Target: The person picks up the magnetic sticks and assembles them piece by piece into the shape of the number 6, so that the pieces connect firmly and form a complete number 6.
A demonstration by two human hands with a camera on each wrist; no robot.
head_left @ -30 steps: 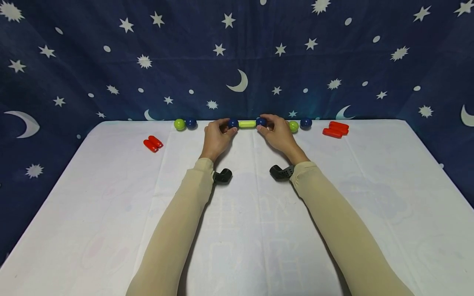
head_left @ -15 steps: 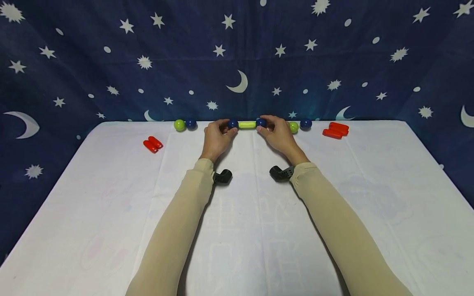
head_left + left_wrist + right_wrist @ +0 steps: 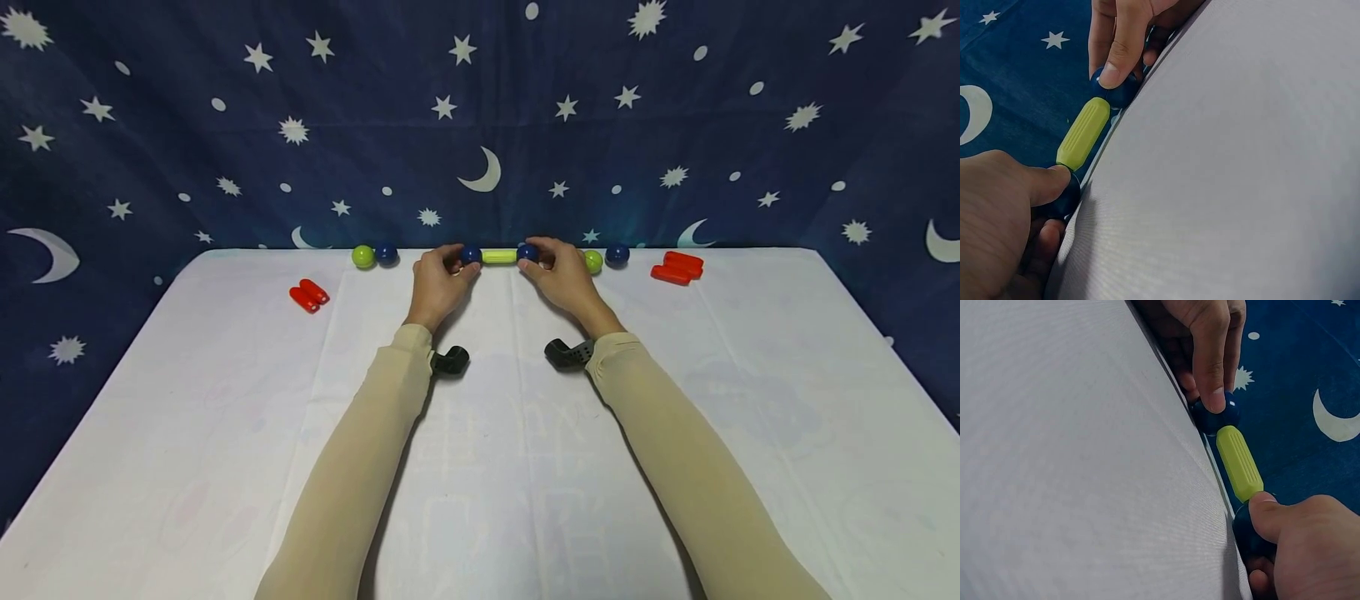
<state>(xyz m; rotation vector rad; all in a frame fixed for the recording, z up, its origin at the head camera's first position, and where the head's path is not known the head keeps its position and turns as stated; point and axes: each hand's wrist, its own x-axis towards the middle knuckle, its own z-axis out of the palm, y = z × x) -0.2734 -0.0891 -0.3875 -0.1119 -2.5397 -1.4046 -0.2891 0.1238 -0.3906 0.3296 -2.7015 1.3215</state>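
Green stick (image 3: 499, 257): by the tabletop's (image 3: 487, 467) far edge.
Left hand (image 3: 437, 287): pinches the left blue ball (image 3: 470, 255) at one stick end.
Right hand (image 3: 564, 277): pinches the right blue ball (image 3: 527, 252) at the other.
Ball-and-stick step: perhaps joining them.
Next hand move: likely steady pushing.

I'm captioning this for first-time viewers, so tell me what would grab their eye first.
Probably the dark blue curtain, covered in pale stars and moons, behind the white table. Next, the yellow-green stick at the table's far edge, between two blue balls held by the left hand and right hand. Red sticks also stand out, farther to left and right.
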